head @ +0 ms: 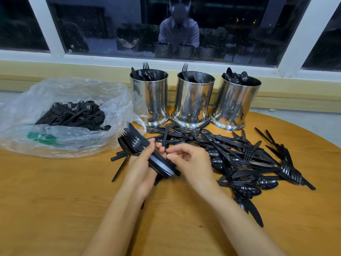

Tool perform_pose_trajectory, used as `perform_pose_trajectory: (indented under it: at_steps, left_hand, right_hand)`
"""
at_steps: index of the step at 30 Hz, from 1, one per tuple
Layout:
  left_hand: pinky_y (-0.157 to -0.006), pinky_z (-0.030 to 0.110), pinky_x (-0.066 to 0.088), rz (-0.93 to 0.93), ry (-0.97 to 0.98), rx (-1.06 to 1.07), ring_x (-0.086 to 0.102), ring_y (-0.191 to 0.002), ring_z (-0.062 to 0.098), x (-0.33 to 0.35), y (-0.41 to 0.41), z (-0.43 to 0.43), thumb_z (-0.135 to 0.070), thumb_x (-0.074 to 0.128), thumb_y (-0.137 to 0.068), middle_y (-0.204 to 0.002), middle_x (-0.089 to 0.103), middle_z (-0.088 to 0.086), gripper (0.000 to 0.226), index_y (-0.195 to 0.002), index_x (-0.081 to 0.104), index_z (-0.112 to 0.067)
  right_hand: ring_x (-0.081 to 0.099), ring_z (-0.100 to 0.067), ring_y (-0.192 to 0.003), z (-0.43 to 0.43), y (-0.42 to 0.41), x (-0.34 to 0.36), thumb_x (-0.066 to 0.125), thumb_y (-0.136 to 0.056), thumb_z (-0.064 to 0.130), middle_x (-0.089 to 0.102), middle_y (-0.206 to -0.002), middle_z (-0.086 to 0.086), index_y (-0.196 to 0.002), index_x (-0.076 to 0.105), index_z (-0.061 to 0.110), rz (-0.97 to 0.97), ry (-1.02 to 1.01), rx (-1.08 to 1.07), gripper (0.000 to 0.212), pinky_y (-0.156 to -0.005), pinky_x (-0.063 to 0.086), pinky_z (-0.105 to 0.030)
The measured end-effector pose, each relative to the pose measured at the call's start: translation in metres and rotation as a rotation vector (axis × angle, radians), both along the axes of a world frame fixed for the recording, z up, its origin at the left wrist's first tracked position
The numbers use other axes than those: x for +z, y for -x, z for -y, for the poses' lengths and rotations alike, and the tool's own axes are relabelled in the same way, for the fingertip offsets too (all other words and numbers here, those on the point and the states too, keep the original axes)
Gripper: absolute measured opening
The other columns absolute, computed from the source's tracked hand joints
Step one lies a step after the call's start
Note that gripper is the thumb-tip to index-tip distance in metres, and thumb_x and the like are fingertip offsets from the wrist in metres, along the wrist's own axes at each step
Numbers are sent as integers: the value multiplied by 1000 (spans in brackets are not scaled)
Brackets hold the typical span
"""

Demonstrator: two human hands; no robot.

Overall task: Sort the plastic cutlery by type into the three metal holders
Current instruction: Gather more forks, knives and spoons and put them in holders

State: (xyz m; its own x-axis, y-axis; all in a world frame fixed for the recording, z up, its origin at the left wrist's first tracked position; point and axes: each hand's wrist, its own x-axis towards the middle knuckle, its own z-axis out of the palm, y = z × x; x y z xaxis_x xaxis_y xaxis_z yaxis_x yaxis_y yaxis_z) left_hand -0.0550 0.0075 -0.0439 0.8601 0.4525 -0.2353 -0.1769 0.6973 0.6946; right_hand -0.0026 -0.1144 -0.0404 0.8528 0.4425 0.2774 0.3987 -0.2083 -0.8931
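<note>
Probably light, stiff and slick, the bundle of black plastic cutlery (137,143) lies in the left hand (142,169)'s curled grip, near the 3 shiny metal holders (193,100), while the right hand (191,161) pinches 1 slim black piece (164,137) low on its handle, and a tangled loose pile (239,159) and clear plastic bag (70,93) crowd the wooden table (55,200).

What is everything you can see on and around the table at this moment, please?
metal holders: three, silver, row at table's back, cutlery inside
loose cutlery: many, black, heaped before holders
plastic bag: one, clear, table's left
bagged cutlery: many, black, inside bag
table: one, tan wood, under everything
window: one, white-framed, behind
cutlery bundle: one, black, held above table
left hand: one, gripping bundle
right hand: one, fingertips at bundle
</note>
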Motion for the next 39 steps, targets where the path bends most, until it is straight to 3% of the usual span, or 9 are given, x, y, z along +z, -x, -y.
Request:
perform_pose_trajectory:
  at_steps: [3,6,11,13,16,22,29,36,39]
  left_hand:
    - [-76,29,50,11,32,82,59,-65,11,3,3,-14,-11,53,-100,-73,61,0,10,-98,62,-9]
    - [-77,29,48,35,75,110,56,-66,11,5,6,-24,-13,53,-100,-72,60,-1,13,-93,62,-10]
    - [-77,28,48,36,99,82,57,-66,10,4,5,-24,-13,53,-100,-72,60,-2,12,-92,62,-10]
    - [-77,28,48,36,107,75,57,-66,11,4,5,-24,-13,53,-99,-72,60,-1,12,-92,62,-11]
    - [-77,28,48,31,122,74,56,-66,11,3,5,-25,-14,53,-100,-72,60,-2,12,-92,61,-10]
    - [-84,27,47,42,217,34,56,-64,8,4,5,-29,-16,52,-99,-73,58,-4,11,-91,59,-12]
    - [-88,26,47,44,242,25,56,-65,7,4,6,-30,-17,51,-100,-72,58,-5,13,-91,60,-13]
    - [-90,28,47,45,224,21,57,-65,7,1,5,-31,-17,51,-100,-73,58,-5,12,-92,60,-14]
    - [-92,28,47,50,228,18,57,-66,7,1,6,-31,-17,52,-100,-73,59,-5,11,-93,60,-13]
  right_hand:
    - [54,3,-69,16,-22,2,73,-83,9,66,-76,13,-92,75,20,83,76,-82,14,-67,44,-10]
    - [54,1,-73,25,-41,-4,70,-87,11,63,-82,15,-97,74,20,200,278,-104,15,-71,43,-12]
    - [47,-9,-111,22,-44,-20,62,-93,17,62,-117,11,-116,69,24,323,539,70,24,-98,41,-27]
    - [41,-10,-113,19,-42,-23,60,-95,19,59,-123,11,-123,66,24,368,605,119,28,-97,39,-27]
    - [38,-12,-109,18,-40,-23,58,-96,22,57,-117,10,-123,65,24,443,694,131,28,-89,42,-29]
    - [38,-11,-103,31,-39,-18,59,-95,26,58,-105,12,-104,65,23,531,751,128,11,-72,26,-20]
    - [40,-11,-111,31,-41,-22,56,-97,25,56,-120,14,-125,60,26,542,725,171,29,-83,36,-21]
    - [43,-11,-104,36,-43,-28,62,-92,25,62,-99,15,-98,69,26,619,671,233,9,-88,36,-26]
    - [46,-9,-104,40,-46,-29,59,-92,33,64,-99,16,-96,73,29,643,565,228,15,-90,27,-13]
